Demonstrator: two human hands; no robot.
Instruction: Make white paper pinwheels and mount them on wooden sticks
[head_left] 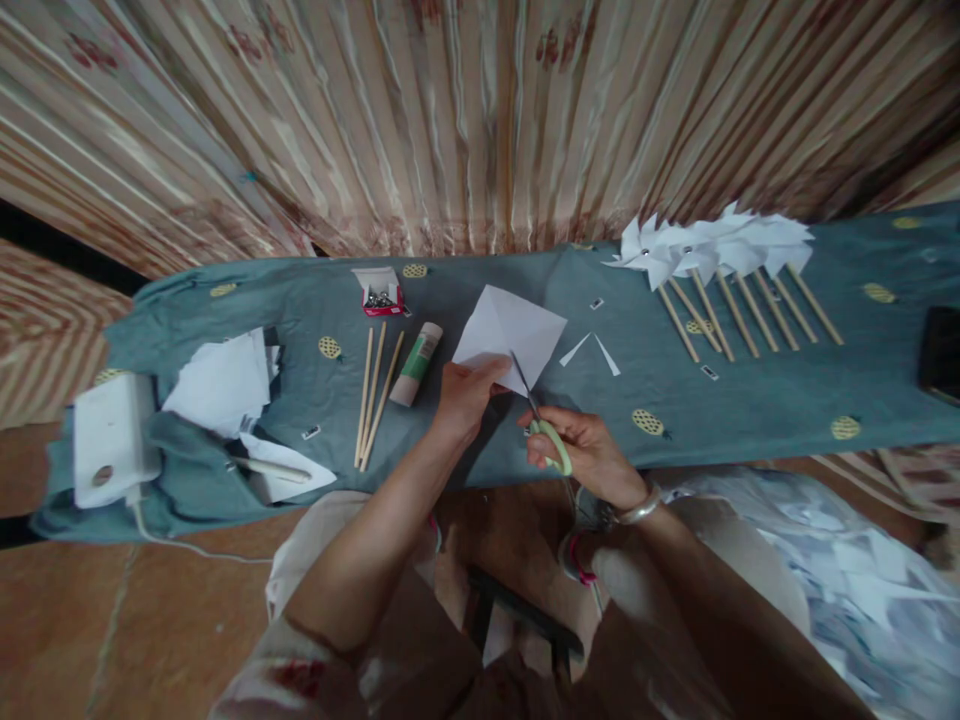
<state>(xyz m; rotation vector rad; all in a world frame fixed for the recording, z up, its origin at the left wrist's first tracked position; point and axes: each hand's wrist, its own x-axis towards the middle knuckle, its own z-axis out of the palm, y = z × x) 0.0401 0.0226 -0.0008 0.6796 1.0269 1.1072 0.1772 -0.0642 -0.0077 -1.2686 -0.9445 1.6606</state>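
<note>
A square sheet of white paper (517, 325) with creases is held above the table, one corner toward the curtain. My left hand (474, 392) grips its lower left edge. My right hand (581, 445) has its fingers in the handles of a pair of light green scissors (553, 448). The blades lie across the paper's near edge, pointing to its middle. Just right of the sheet, two thin white paper strips (606, 356) rest on the cloth. A glue stick (417, 364) with a green label lies left of my left hand, beside three wooden sticks (375, 400).
Several paper pinwheels (720, 250) on sticks lie at the right. A small red box (382, 298) of metal pins stands open at the back. White paper sheets (221, 385) and a white corded box (112, 440) are at the left. A plastic bag (847, 570) sits at lower right.
</note>
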